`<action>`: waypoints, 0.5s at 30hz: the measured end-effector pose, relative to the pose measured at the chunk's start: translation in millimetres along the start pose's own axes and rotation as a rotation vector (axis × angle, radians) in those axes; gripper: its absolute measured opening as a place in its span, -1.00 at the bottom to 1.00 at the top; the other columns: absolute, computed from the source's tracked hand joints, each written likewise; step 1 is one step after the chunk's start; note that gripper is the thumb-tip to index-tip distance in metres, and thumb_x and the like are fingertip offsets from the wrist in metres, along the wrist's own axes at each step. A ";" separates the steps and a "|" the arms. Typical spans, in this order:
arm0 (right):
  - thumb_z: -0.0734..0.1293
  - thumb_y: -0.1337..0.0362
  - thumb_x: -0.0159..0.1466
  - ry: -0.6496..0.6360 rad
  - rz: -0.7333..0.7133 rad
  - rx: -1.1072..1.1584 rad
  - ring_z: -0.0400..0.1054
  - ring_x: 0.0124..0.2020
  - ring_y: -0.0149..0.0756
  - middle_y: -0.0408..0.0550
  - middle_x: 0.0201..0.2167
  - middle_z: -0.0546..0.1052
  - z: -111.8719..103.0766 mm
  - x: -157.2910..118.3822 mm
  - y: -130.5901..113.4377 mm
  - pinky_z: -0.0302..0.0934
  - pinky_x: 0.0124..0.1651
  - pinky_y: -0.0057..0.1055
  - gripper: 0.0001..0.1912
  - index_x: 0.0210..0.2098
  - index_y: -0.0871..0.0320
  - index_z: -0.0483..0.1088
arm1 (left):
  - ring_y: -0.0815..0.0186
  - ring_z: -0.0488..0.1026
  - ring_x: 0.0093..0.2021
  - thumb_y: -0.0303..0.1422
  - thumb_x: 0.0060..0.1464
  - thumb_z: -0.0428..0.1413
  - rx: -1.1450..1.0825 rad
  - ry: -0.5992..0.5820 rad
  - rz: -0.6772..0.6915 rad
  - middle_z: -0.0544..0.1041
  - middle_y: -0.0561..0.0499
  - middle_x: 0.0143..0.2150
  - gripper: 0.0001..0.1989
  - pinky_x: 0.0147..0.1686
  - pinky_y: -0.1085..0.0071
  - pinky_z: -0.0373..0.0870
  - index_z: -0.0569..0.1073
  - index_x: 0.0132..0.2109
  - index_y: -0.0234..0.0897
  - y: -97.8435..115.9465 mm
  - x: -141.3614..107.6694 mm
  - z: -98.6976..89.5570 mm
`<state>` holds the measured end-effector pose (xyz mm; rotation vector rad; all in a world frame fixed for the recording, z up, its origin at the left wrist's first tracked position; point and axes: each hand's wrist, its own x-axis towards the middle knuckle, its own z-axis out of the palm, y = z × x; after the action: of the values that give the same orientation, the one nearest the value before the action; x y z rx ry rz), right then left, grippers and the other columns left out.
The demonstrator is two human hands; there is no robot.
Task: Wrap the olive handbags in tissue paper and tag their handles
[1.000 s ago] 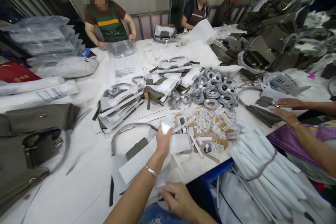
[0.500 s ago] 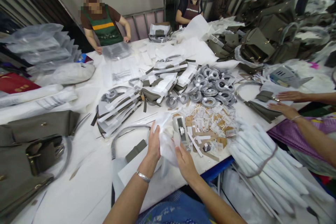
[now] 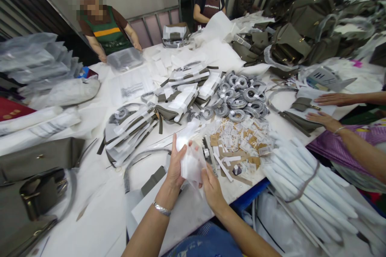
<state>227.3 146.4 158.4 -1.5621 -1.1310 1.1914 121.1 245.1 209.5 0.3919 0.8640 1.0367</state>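
Observation:
My left hand (image 3: 176, 165), with a silver bracelet at the wrist, grips the left side of a thin translucent white sheet (image 3: 193, 162). At its lower right edge, my right hand (image 3: 211, 186) pinches the same sheet. Just behind the sheet a tape dispenser (image 3: 207, 150) is mostly hidden. A grey-green bag piece (image 3: 153, 180) lies left of my left forearm, beside a wrapped curved strap (image 3: 128, 168). Beyond my hands are stacked, paper-wrapped grey-green pieces (image 3: 132, 132) and a heap of coiled, wrapped straps (image 3: 238, 96).
Paper tags (image 3: 241, 136) spread right of my hands, near a tied bundle of white foam tubes (image 3: 304, 184). Grey-green bags (image 3: 45, 156) lie at the left. Another person's hands (image 3: 325, 120) rest on a bag at the right. Several people work across the table.
The sheet has been gathered and turned between my hands, now covering more of the tape dispenser. The whole view has shifted slightly. The person across has drawn a clear packet leftward.

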 end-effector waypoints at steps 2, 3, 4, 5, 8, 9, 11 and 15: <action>0.00 -0.09 0.43 0.004 0.032 -0.008 0.40 -0.05 -0.08 0.10 -0.05 0.53 -6.1 3.8 -2.8 0.31 0.04 -0.17 -0.40 0.16 0.13 0.37 | 0.19 0.55 -0.05 -0.32 0.05 0.28 -0.021 -0.033 -0.016 0.50 0.02 0.08 0.02 -0.01 0.18 0.49 -0.23 0.40 0.26 -0.7 -0.9 2.3; 0.05 -0.11 0.41 -0.034 0.025 -0.004 0.40 -0.03 -0.08 0.09 -0.05 0.53 -8.4 5.1 -3.8 0.28 0.08 -0.15 -0.42 0.13 0.13 0.40 | 0.19 0.54 -0.03 -0.34 0.04 0.28 -0.028 -0.033 -0.024 0.49 0.02 0.11 0.04 -0.01 0.19 0.49 -0.24 0.40 0.26 -2.6 -0.1 2.0; 0.11 -0.12 0.39 -0.085 0.014 0.022 0.39 0.00 -0.07 0.08 -0.02 0.53 -9.9 5.7 -4.2 0.25 0.12 -0.14 -0.43 0.13 0.13 0.40 | 0.19 0.54 -0.01 -0.35 0.03 0.28 -0.030 -0.019 -0.033 0.49 0.01 0.13 0.05 0.00 0.20 0.48 -0.26 0.40 0.25 -5.3 1.5 1.0; 0.19 -0.14 0.35 -0.139 0.013 0.068 0.38 0.03 -0.06 0.07 0.01 0.52 -10.4 5.6 -4.1 0.23 0.14 -0.15 -0.42 0.14 0.13 0.38 | 0.19 0.54 0.00 -0.36 0.02 0.28 -0.024 0.001 -0.038 0.48 0.00 0.14 0.07 0.00 0.23 0.48 -0.27 0.41 0.24 -8.6 3.4 -0.5; 0.36 -0.15 0.21 -0.252 0.160 0.261 0.43 -0.02 -0.07 0.08 -0.02 0.55 -7.3 0.5 -0.3 0.30 0.06 -0.20 -0.36 0.10 0.17 0.40 | 0.18 0.53 0.02 -0.34 0.02 0.29 0.065 0.071 -0.024 0.48 -0.04 0.15 0.08 0.00 0.26 0.47 -0.30 0.42 0.16 -19.9 8.5 -6.2; 0.38 -0.15 0.19 -0.271 0.245 0.319 0.46 -0.09 -0.09 0.08 -0.08 0.57 -5.6 -2.6 1.7 0.33 -0.02 -0.22 -0.37 0.04 0.20 0.44 | 0.16 0.52 0.04 -0.32 0.03 0.29 0.124 0.088 0.005 0.47 -0.06 0.17 0.08 0.02 0.23 0.47 -0.31 0.42 0.14 -23.3 9.1 -8.2; 0.38 -0.17 0.18 -0.279 0.389 0.396 0.47 -0.23 -0.15 0.05 -0.20 0.59 -3.0 -9.4 5.5 0.35 -0.17 -0.29 -0.40 -0.08 0.24 0.49 | 0.09 0.41 0.18 -0.27 0.04 0.28 0.303 0.129 0.135 0.36 -0.09 0.28 0.04 0.12 0.18 0.39 -0.25 0.43 0.09 -28.6 8.4 -12.4; 0.37 -0.17 0.18 -0.272 0.397 0.380 0.46 -0.27 -0.20 0.00 -0.25 0.60 -1.6 -17.3 14.8 0.34 -0.21 -0.34 -0.43 -0.14 0.24 0.52 | 0.11 -0.14 0.46 -0.22 0.08 0.24 0.747 0.266 0.481 -0.09 0.04 0.49 -0.12 0.40 0.23 -0.15 -0.05 0.42 -0.01 -36.4 9.1 -25.7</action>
<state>228.9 126.0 148.2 -1.3893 -0.7106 1.8107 124.5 232.9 165.9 1.1526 1.4378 1.1922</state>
